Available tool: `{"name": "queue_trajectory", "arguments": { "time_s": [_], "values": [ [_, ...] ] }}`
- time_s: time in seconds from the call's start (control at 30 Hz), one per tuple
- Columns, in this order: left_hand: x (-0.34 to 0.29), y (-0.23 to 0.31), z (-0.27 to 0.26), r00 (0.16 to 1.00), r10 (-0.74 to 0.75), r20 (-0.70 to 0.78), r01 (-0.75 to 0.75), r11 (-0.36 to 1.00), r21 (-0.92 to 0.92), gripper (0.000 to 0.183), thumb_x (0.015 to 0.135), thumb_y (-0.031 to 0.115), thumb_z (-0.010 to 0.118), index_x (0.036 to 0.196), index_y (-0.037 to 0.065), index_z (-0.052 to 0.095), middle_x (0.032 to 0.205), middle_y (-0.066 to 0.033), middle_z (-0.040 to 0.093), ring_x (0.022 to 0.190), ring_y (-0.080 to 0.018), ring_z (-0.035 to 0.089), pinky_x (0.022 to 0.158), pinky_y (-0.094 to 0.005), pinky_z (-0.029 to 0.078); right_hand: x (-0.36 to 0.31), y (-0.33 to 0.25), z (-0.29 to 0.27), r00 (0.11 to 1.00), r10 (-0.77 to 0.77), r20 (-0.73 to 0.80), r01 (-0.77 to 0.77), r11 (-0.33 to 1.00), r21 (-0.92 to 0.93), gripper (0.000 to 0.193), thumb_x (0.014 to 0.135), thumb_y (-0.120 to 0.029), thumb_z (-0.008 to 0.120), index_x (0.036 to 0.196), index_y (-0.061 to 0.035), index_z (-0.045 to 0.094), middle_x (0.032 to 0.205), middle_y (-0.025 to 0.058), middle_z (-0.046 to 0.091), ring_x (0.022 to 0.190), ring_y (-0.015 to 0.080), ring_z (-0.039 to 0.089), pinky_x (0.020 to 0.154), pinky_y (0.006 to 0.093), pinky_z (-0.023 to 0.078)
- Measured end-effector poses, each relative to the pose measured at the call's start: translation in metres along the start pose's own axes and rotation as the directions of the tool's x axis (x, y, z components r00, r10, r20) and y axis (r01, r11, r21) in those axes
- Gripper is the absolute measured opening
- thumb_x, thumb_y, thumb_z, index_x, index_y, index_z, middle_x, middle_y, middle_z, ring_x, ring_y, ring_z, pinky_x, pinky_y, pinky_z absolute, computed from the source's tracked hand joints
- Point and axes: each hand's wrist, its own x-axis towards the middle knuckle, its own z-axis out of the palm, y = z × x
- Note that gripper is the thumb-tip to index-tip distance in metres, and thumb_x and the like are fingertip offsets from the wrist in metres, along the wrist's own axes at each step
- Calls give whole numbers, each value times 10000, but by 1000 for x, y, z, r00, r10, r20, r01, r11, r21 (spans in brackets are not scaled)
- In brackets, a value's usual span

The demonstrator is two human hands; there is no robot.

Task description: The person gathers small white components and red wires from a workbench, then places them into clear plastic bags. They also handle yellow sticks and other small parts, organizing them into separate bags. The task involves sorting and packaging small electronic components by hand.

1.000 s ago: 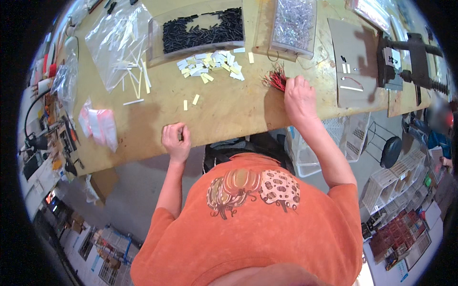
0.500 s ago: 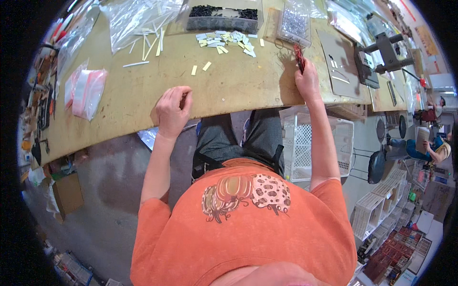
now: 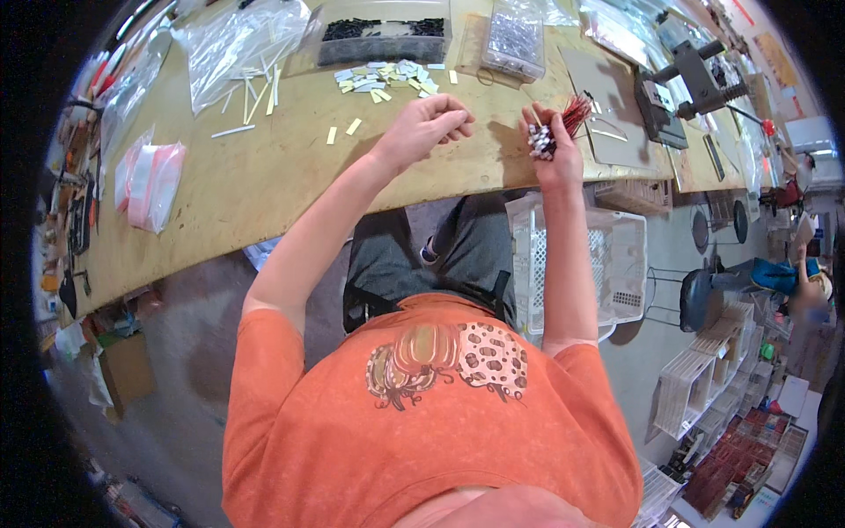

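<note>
My right hand [image 3: 558,157] is closed around a bundle of thin red wires [image 3: 576,114] above the front part of the table. White ends [image 3: 540,141] of the bundle show at the palm side, facing my left hand. My left hand [image 3: 427,130] hovers to the left of it, fingers loosely bent and apart, with nothing visible in them. Behind my left hand lies a loose pile of small pale yellow and whitish strips [image 3: 396,77]. Two single yellow strips [image 3: 332,135] lie apart from that pile, nearer the table edge.
A clear bin of small black parts [image 3: 383,51] and a clear box of small shiny pieces [image 3: 513,44] stand at the back. A dark bench press [image 3: 664,110] is at the right. Plastic bags [image 3: 154,185] lie left. A white crate [image 3: 620,264] sits below the table edge.
My left hand has moved right and farther over the table, toward the bundle. My right hand has turned, so the bundle's white ends now show. The view has shifted slightly.
</note>
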Motion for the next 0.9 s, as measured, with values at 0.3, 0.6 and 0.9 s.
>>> {"name": "queue_trajectory", "arguments": {
  "time_s": [0.3, 0.6, 0.9],
  "values": [
    [88, -5, 14, 978, -78, 195, 99, 990, -101, 204, 965, 217, 627, 1023, 28, 680, 990, -58, 704, 823, -75, 639, 655, -224, 544, -5, 12, 29, 899, 412, 147, -437, 830, 346, 321, 1048, -293, 435, 1219, -46, 549, 1236, 174, 622, 1170, 346, 594, 957, 623, 491],
    [83, -23, 21, 979, 50, 197, -109, 947, 301, 172, 870, 151, 738, 899, -18, 729, 907, -99, 712, 791, -106, 649, 642, -269, 573, -15, 12, 34, 908, 413, 69, -418, 900, 121, 349, 1048, -295, 441, 1266, -48, 556, 1235, 145, 611, 1134, 297, 610, 892, 524, 569],
    [87, -24, 4, 950, -188, 250, 236, 955, -179, 198, 893, 245, 728, 899, 46, 724, 770, -11, 703, 602, -28, 599, 458, -164, 403, -15, 13, 24, 889, 434, 148, -452, 883, 123, 290, 1014, -225, 532, 1243, -51, 568, 1210, 133, 643, 1125, 289, 630, 888, 434, 576]
  ]
}}
